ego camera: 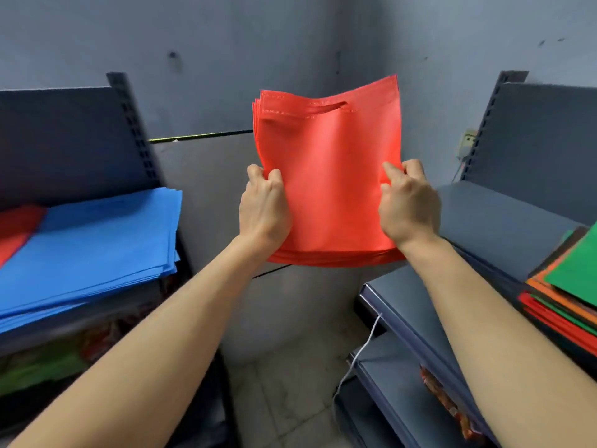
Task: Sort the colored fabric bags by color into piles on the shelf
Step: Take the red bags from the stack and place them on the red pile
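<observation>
Grey walls [226, 43], dark shelf [500, 221] — left hand [263, 208] and right hand [408, 208], fingers [392, 171] clamped on red bags [329, 176]

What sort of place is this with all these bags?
Probably a small stockroom or shop back room: metal shelving with slotted uprights stands on both sides, a blue pile of bags and a mixed pile sit on it, and the left hand and right hand hold a bundle of red bags.

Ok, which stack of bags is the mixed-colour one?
The stack at the right edge: green on top, with orange, red and dark layers beneath. The held stack is all red; the left stack is mostly blue.
</observation>
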The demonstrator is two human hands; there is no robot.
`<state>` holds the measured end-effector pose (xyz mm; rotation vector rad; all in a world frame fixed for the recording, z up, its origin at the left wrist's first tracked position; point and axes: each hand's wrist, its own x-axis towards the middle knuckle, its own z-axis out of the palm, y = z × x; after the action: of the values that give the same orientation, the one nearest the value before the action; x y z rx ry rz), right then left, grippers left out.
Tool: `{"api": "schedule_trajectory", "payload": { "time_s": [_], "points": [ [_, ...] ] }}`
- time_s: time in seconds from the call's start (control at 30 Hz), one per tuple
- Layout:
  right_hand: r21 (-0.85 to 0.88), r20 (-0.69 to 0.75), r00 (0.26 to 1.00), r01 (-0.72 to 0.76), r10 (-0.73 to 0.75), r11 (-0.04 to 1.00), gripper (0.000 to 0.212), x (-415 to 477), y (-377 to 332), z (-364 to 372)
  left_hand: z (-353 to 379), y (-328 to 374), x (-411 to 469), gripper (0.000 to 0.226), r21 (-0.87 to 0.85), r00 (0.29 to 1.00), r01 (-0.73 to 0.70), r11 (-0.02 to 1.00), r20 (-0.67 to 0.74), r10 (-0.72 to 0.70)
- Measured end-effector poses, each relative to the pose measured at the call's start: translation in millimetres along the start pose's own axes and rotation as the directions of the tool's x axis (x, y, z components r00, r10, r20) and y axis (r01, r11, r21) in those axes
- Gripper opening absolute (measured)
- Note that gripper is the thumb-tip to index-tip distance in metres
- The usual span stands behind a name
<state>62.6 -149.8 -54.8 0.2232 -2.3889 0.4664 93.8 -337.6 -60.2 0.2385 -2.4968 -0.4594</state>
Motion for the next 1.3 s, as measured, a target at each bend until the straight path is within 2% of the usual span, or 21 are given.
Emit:
{"api": "schedule_trajectory", "payload": {
  "time_s": [0.13, 0.33, 0.43, 0.67, 1.0, 1.2, 1.3],
  "points": [
    [0.126, 0.028, 0.992, 0.116, -0.12, 0.985, 0.022, -7, -55, 16, -36, -49, -17, 0.028, 0.067, 0.992, 0.116, 0.991, -0.053, -0.112],
    [0.261, 0.047, 0.972, 0.211, -0.23, 0.942, 0.029, -15, -133, 29, -89, -106, -38, 0.026, 0.132, 0.961, 0.245, 0.961, -0.164, -0.222],
    [0.313, 0.064, 0.96, 0.242, -0.274, 0.918, 0.027, -25, -176, 36, -117, -138, -51, 0.034, 0.168, 0.944, 0.302, 0.938, -0.191, -0.27],
    [0.415, 0.165, 0.898, 0.311, -0.407, 0.855, 0.037, -70, -320, 53, -202, -248, -99, 0.042, 0.229, 0.862, 0.494, 0.839, -0.255, -0.438],
    [0.433, 0.31, 0.855, 0.262, -0.416, 0.862, 0.031, -127, -506, 84, -295, -431, -114, 0.036, 0.263, 0.865, 0.499, 0.826, -0.216, -0.453],
    [0.371, 0.44, 0.831, 0.178, -0.342, 0.911, 0.038, -138, -544, 109, -289, -498, -105, 0.04, 0.236, 0.885, 0.463, 0.854, -0.067, -0.461],
    [0.345, 0.478, 0.819, 0.159, -0.318, 0.925, 0.04, -140, -553, 121, -284, -518, -103, 0.045, 0.222, 0.884, 0.462, 0.859, -0.037, -0.466]
  ]
}}
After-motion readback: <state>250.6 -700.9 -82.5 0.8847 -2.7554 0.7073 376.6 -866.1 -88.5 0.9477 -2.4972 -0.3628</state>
